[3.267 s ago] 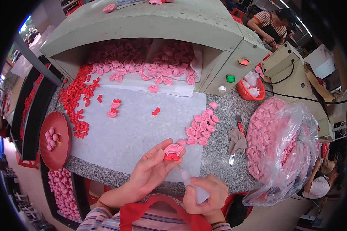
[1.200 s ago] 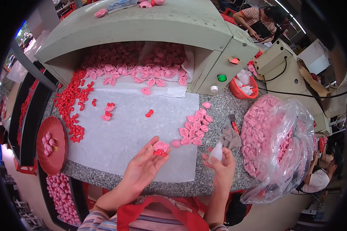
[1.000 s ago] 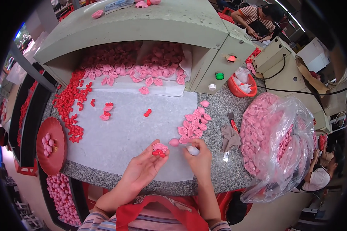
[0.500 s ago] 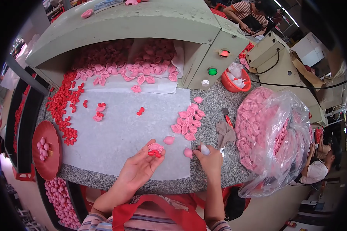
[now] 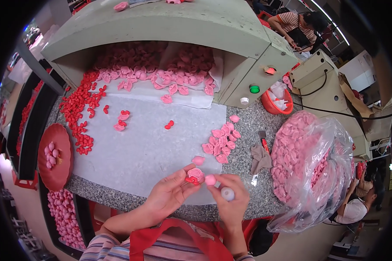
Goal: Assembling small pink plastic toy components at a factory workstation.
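My left hand (image 5: 171, 190) pinches a hollow pink shell-shaped piece (image 5: 196, 173), with a small red lobed piece (image 5: 190, 179) at its lower edge. Close beside it, my right hand (image 5: 231, 201) holds a rounded pink piece (image 5: 210, 180) between its fingertips. A small whitish bottle (image 5: 227, 194) is also tucked in that hand, its end facing up. Whether the two pink pieces touch, I cannot tell. Just beyond my hands another rounded pink piece (image 5: 198, 160) lies on the white sheet (image 5: 139, 148). Several pink shells (image 5: 221, 141) are heaped at the sheet's right edge.
A green-grey machine (image 5: 161, 24) with pink pieces in its opening stands behind the sheet. Red pieces (image 5: 77, 117) pile up at left, near a red dish (image 5: 65, 163). At right are a brush (image 5: 264, 141), a grey cloth (image 5: 260, 159), an orange basket (image 5: 276, 104) and a plastic bag (image 5: 326, 156).
My right hand has picked up the rounded pink piece from the table and brought it left to the shell. My left hand has moved right, and the whole view has shifted slightly.
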A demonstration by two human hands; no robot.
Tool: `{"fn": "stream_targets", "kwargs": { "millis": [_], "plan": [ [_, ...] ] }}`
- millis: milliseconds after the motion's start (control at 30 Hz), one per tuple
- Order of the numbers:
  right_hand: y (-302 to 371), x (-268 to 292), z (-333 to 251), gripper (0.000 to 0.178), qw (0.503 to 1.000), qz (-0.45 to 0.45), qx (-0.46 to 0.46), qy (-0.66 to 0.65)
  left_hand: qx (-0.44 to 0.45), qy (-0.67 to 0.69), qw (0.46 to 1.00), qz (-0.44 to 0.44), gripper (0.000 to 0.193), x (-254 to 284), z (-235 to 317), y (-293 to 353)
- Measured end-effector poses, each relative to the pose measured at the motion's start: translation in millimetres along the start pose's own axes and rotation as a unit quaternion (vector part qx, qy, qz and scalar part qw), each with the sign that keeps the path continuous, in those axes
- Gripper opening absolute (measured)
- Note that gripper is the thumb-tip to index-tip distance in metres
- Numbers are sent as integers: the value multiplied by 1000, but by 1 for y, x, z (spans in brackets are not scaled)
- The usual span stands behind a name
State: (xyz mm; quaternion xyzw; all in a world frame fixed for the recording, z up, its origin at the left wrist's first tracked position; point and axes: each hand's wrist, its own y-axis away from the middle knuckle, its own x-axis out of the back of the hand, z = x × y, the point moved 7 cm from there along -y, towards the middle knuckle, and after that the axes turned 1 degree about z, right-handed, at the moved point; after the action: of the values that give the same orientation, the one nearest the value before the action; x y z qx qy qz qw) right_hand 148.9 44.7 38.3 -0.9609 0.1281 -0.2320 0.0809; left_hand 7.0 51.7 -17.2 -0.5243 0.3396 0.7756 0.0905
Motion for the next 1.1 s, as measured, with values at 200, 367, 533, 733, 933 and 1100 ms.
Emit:
{"fn": "stream_targets", "kwargs": {
  "millis": [200, 367, 533, 733, 933, 1100],
  "plan": [
    [7, -12, -33, 32, 994, 13, 107, 12, -44, -88, 995, 16, 36, -7, 3, 7],
    [11, -11, -31, 35, 994, 19, 103, -12, -81, -129, 988, 16, 32, -11, 5, 12],
    [12, -10, -35, 35, 990, 19, 140, 0, -95, -150, 984, 2, 31, -12, 6, 13],
    [13, -10, -34, 35, 989, 9, 147, -7, -101, -158, 982, -21, 29, -14, 5, 14],
    [12, -6, -40, 30, 987, 9, 162, -10, -159, -211, 962, -68, 28, -20, 9, 16],
    [9, -1, -41, 29, 983, -16, 182, -18, -160, -196, 963, -89, 28, -25, 9, 20]
  ]
}}
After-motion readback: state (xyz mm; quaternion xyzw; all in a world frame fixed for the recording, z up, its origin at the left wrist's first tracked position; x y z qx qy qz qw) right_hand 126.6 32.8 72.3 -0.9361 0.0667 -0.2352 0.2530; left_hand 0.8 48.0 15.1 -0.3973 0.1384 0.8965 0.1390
